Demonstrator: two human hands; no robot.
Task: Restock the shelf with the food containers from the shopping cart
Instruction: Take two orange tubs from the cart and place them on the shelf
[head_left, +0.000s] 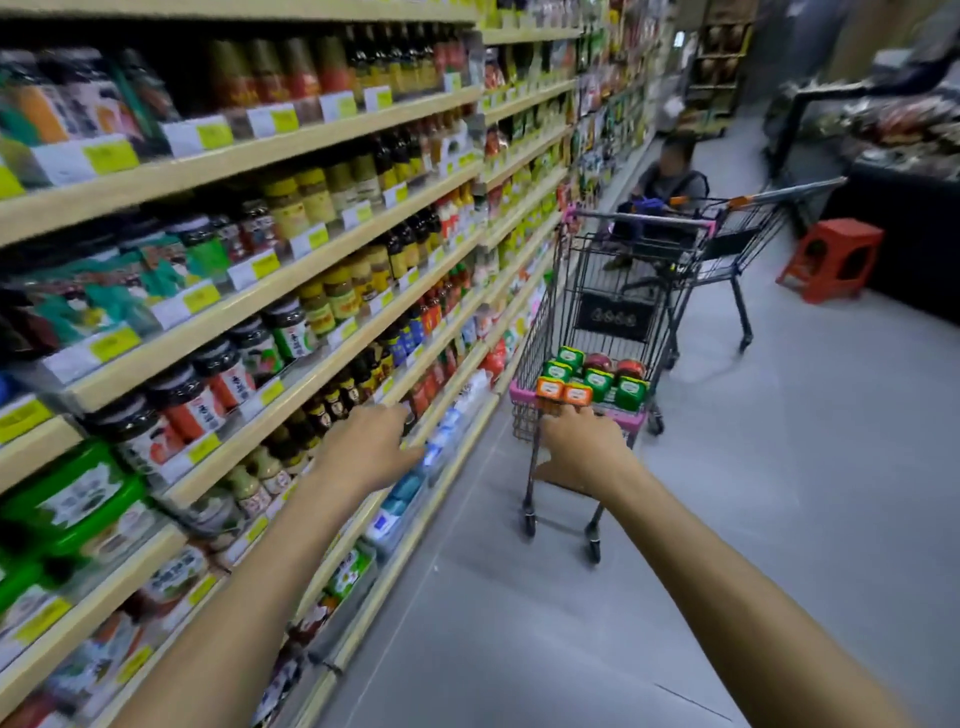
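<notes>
at cart (519, 391) rim | right grip (582, 447), fingertips hidden, cannot tell | left grip (371, 447) by shelf (156, 179), blurred, cannot tell

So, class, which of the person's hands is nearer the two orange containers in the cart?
Right. The right hand is at the cart's near rim, just below the orange containers; the left hand is farther left, by the shelf edge.

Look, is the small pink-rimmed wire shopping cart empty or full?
Not empty: the cart holds green tubs, orange tubs and red-lidded jars.
</notes>
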